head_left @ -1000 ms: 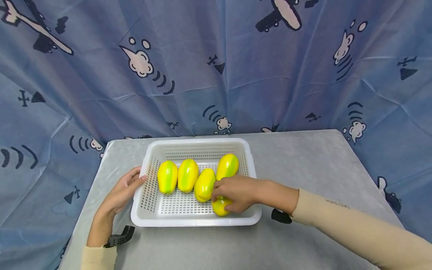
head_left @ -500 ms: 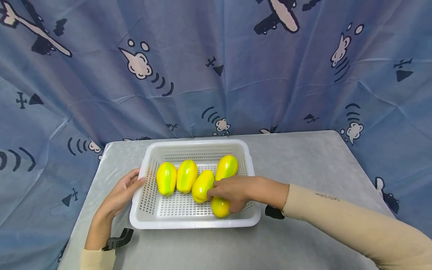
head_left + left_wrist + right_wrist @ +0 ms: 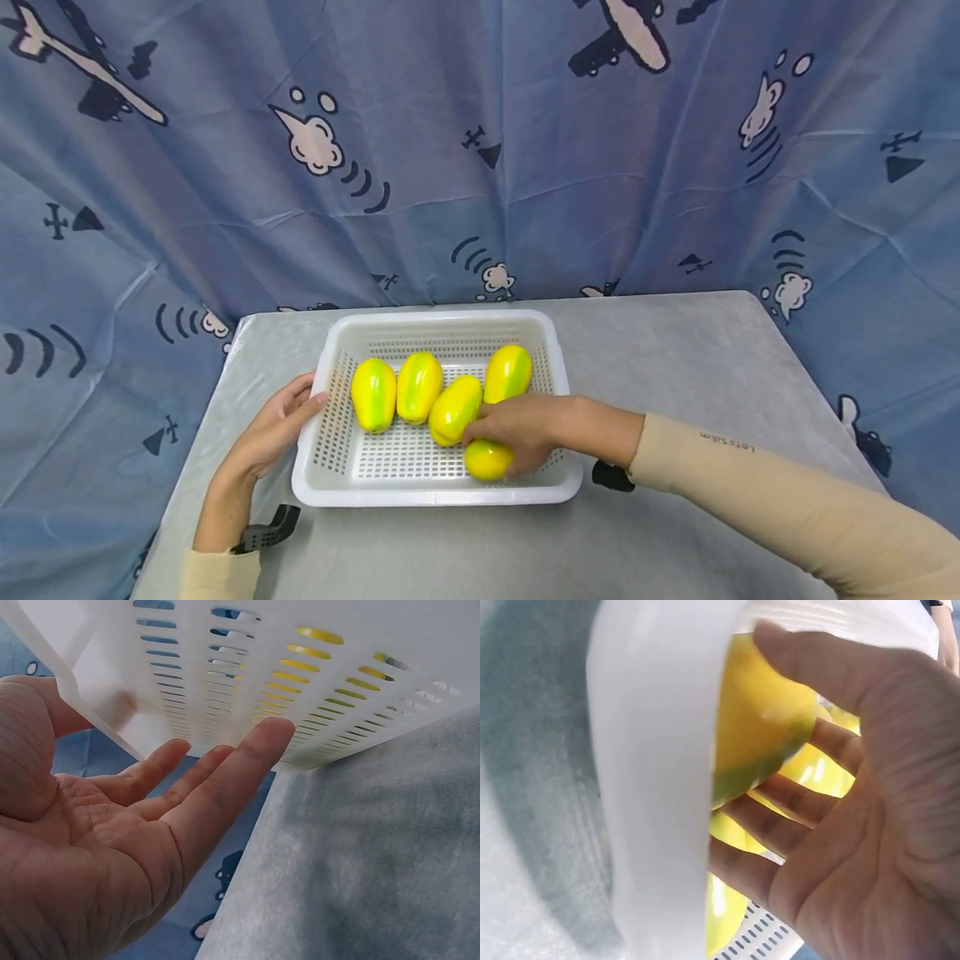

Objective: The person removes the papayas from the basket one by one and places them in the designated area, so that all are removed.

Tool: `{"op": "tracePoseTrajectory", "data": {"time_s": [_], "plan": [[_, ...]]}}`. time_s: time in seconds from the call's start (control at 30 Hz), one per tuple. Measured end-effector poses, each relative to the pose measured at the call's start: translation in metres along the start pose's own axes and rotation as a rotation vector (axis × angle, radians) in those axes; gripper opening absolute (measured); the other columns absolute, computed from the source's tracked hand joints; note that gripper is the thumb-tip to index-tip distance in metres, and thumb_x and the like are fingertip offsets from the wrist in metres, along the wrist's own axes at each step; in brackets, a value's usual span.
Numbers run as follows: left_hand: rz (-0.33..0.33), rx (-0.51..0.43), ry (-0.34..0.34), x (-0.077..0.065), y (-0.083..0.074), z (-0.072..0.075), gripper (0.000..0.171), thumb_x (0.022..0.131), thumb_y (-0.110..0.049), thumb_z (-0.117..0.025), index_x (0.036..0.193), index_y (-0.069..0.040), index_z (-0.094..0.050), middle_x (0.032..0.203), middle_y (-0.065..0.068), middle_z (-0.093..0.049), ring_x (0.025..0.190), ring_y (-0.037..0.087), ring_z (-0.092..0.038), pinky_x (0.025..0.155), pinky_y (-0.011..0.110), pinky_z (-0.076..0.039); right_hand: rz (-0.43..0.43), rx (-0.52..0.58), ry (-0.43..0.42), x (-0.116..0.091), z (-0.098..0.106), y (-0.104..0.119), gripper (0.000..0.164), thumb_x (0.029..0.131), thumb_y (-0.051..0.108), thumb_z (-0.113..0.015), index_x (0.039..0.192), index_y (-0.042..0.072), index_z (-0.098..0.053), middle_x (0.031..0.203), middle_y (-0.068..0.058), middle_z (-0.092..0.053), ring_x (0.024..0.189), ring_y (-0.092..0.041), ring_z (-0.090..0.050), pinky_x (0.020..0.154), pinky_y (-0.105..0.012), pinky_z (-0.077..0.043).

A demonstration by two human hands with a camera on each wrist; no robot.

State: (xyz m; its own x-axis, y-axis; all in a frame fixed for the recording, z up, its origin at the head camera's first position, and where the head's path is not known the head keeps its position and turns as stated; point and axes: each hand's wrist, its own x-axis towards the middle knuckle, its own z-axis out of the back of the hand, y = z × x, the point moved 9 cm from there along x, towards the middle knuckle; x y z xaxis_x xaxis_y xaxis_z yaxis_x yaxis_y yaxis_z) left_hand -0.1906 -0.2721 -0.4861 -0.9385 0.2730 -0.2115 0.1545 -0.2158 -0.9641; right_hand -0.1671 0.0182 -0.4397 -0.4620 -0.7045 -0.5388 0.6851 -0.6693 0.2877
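Observation:
A white plastic basket (image 3: pixel 435 497) with slotted walls holds several glossy yellow papayas with green streaks. Three of them, a left papaya (image 3: pixel 373 395), one beside it (image 3: pixel 419 387) and a tilted one (image 3: pixel 456 410), lie side by side; another papaya (image 3: pixel 508 373) is at the back right. My right hand (image 3: pixel 521 427) grips the front-right papaya (image 3: pixel 488 460), thumb on one side and fingers curled on the other in the right wrist view, partly covering it. My left hand (image 3: pixel 273 425) holds the basket's left rim, thumb over it and fingers against the outer wall (image 3: pixel 225 697).
The basket stands on a grey table (image 3: pixel 660 358), left of its middle. Behind hangs a blue curtain (image 3: pixel 420 167) printed with planes and clouds. A black strap (image 3: pixel 272 529) is on the left wrist, and part of a black device (image 3: pixel 612 476) shows under the right one.
My right hand has shifted slightly left, and the front papaya has turned to lie more sideways. My left hand keeps its place on the basket rim.

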Motion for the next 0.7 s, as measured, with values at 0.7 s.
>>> {"op": "tracePoseTrajectory", "data": {"time_s": [0.7], "plan": [[-0.004, 0.000, 0.011, 0.002, 0.000, -0.001, 0.062, 0.114, -0.028, -0.049, 0.163, 0.001, -0.023, 0.149, 0.039, -0.047, 0.105, 0.018, -0.076, 0.084, 0.045, -0.067, 0.042, -0.014, -0.099, -0.012, 0.016, 0.003, 0.065, 0.085, 0.028, -0.090, 0.142, 0.031, -0.060, 0.127, 0.001, -0.065, 0.101, -0.013, -0.056, 0.103, -0.033, -0.055]]}}
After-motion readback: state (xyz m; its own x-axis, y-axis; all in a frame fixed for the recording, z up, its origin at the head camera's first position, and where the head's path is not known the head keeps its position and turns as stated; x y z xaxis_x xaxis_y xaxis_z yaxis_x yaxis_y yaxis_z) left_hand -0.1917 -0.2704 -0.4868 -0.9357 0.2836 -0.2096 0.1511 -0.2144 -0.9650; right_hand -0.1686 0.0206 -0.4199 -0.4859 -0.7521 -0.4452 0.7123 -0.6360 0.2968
